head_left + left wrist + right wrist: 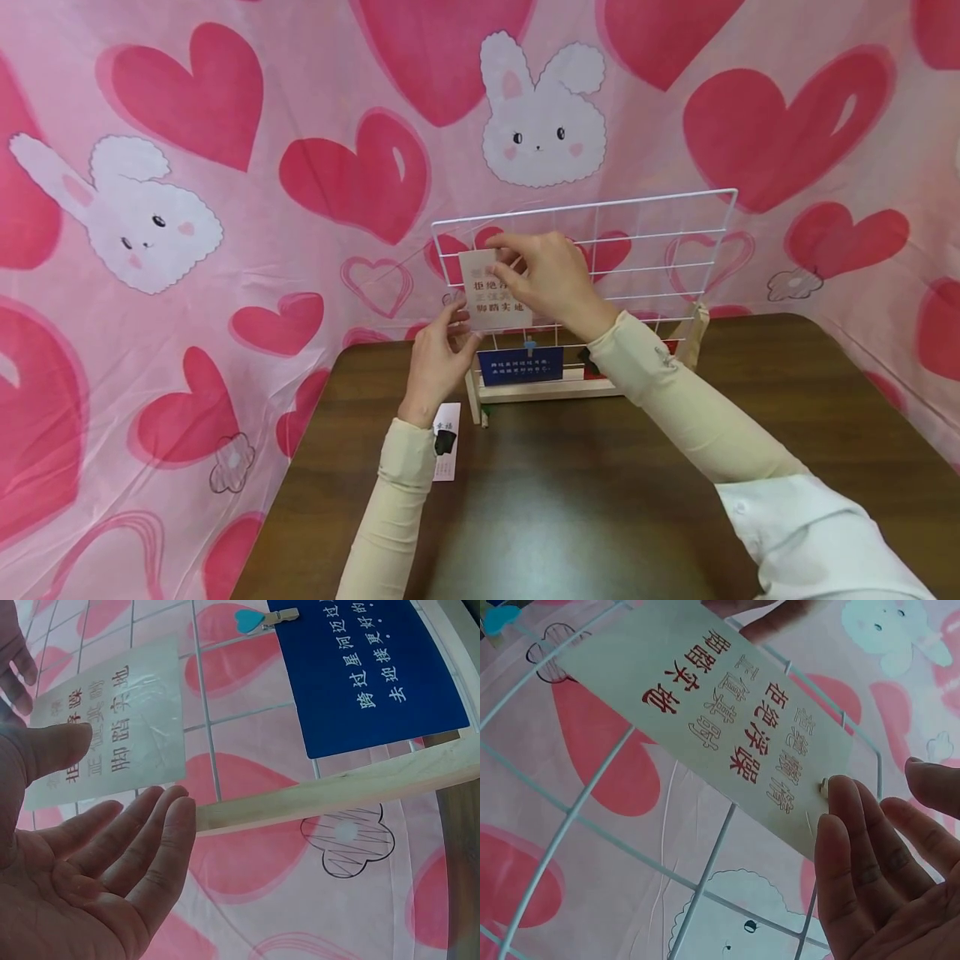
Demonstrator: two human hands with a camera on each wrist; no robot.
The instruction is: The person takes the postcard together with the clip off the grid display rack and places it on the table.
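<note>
A white card (491, 292) with rows of printed characters hangs upright at the left side of the white wire grid (622, 200). At its top edge, the fingertips of my right hand (551, 271) are close to a small clip (823, 787), with the thumb apart from the fingers. My left hand (438, 358) is by the card's lower left edge, fingers extended; in the left wrist view its thumb overlaps the card. Below hangs a blue card (521, 367) with white writing, held to the grid by a wooden clothespin (281, 615) bearing a blue heart.
The grid stands on a light wooden base (555, 390) on the brown table (570, 500). A pale printed strip (447, 467) lies by my left wrist, with a small clothespin (484, 418) near the base. Part of a red card (596, 367) shows beside my right sleeve.
</note>
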